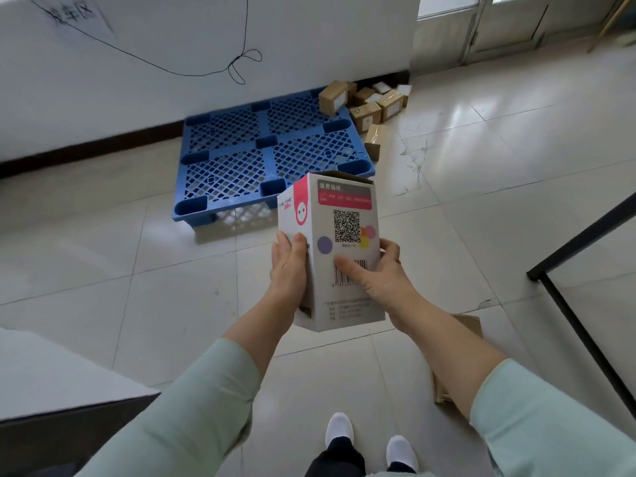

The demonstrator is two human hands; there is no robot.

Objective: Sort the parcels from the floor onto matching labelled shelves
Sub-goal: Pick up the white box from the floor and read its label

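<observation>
A white carton with a pink panel, a QR code and a barcode is held out in front of me above the tiled floor. My left hand grips its left side and my right hand grips its right side, thumb lying across the barcode. Several brown cardboard parcels lie in a pile on the floor by the far wall. Another flat brown parcel lies on the floor beneath my right forearm, partly hidden.
A blue plastic pallet lies on the floor ahead, against the white wall. A black metal frame stands at the right. A white surface with a dark edge is at the lower left. My feet show at the bottom.
</observation>
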